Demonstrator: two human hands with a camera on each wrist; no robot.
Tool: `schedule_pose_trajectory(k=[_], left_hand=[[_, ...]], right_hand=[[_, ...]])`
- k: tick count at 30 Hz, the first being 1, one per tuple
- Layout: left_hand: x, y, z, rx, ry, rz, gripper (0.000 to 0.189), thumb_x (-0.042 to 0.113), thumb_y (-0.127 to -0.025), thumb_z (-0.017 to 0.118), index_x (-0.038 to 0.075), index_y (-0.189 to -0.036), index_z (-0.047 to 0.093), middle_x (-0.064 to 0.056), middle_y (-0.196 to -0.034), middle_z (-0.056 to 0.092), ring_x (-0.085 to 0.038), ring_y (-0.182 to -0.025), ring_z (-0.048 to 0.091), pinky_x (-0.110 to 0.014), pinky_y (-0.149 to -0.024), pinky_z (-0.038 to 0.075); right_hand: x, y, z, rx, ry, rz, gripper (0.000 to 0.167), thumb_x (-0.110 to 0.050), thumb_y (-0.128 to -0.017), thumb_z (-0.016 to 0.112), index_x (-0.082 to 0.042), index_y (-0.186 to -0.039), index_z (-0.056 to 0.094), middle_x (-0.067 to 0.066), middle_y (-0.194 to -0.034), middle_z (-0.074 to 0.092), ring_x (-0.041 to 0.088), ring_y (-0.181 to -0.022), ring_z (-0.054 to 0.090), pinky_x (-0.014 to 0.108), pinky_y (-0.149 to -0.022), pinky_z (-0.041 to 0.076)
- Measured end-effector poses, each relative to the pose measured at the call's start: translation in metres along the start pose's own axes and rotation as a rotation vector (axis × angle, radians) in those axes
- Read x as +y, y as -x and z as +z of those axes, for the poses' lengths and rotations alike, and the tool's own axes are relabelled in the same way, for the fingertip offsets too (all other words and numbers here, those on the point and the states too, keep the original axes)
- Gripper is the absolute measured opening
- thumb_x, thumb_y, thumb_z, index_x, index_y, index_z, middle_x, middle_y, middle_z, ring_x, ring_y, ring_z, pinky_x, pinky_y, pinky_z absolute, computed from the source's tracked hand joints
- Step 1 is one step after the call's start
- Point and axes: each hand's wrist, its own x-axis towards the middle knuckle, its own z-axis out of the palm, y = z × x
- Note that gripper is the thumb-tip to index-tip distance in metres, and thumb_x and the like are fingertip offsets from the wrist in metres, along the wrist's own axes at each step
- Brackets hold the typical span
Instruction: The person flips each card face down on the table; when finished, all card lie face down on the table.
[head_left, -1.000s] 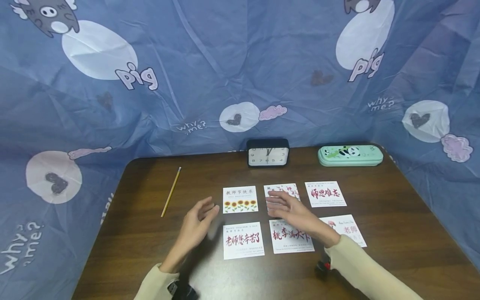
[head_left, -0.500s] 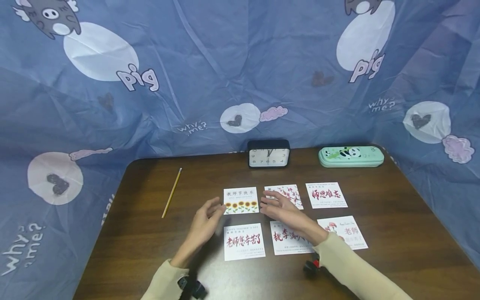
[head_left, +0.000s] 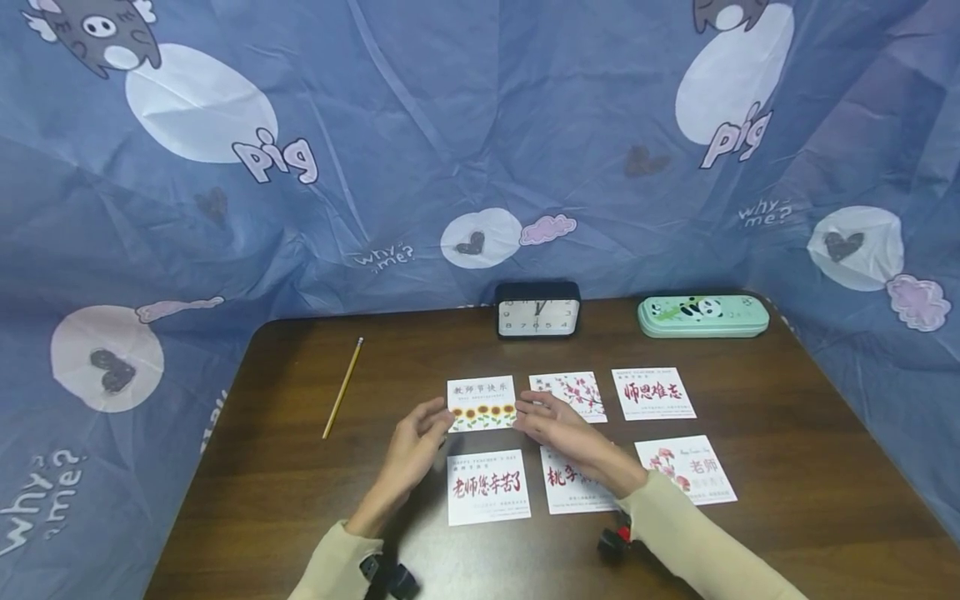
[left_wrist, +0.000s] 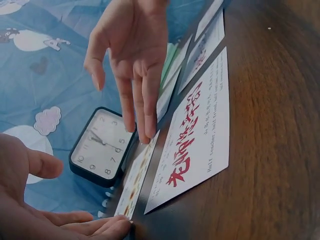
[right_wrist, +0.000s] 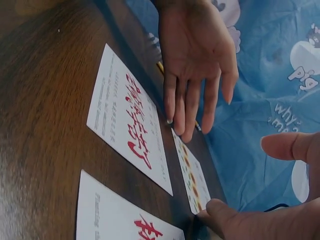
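A white sunflower card [head_left: 482, 405] is lying between left hand [head_left: 415, 437] and right hand [head_left: 564, 432], grip relaxed. Its small print [head_left: 482, 397] is proving illegible.

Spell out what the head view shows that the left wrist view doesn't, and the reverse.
Head only: the yellow pencil and the cream sleeves.

Left wrist only: the palm of the right hand face-on, and readable English print on the front-left red-lettered card.

Both: the clock, the sunflower card, that red-lettered card and parts of both hands.
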Motion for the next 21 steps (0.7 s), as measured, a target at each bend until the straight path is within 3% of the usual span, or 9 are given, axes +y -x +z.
schedule_pose_trajectory(k=[5, 15, 21], left_hand=[[0.001, 0.0, 0.0, -0.002, -0.012, 0.0, 0.051, 0.018, -0.104, 0.061, -0.009, -0.146, 0.05, -0.032, -0.139, 0.063, -0.044, -0.126, 0.066, -0.05, -0.105, 0.058], [-0.003, 0.001, 0.001, 0.007, -0.057, 0.009, 0.051, 0.021, -0.104, 0.06, -0.006, -0.147, 0.051, -0.029, -0.137, 0.066, -0.041, -0.129, 0.065, -0.054, -0.112, 0.052], [-0.003, -0.003, 0.0, -0.006, 0.044, -0.014, 0.049, 0.02, -0.108, 0.05, -0.011, -0.147, 0.048, -0.035, -0.139, 0.061, -0.048, -0.128, 0.064, -0.052, -0.109, 0.056]], right_hand=[[-0.002, 0.0, 0.004, 0.012, -0.01, 0.001, 0.08, -0.014, -0.094, 0.064, 0.003, -0.161, 0.025, 0.027, -0.168, 0.03, 0.042, -0.15, 0.043, 0.048, -0.128, 0.034], [-0.002, -0.002, 0.008, 0.067, -0.166, -0.012, 0.072, -0.013, -0.099, 0.058, 0.006, -0.16, 0.023, 0.033, -0.158, 0.038, 0.044, -0.15, 0.041, 0.048, -0.128, 0.036], [-0.004, -0.003, 0.013, 0.116, -0.22, -0.023, 0.071, -0.012, -0.097, 0.058, 0.007, -0.158, 0.026, 0.033, -0.153, 0.043, 0.044, -0.146, 0.046, 0.049, -0.126, 0.038]])
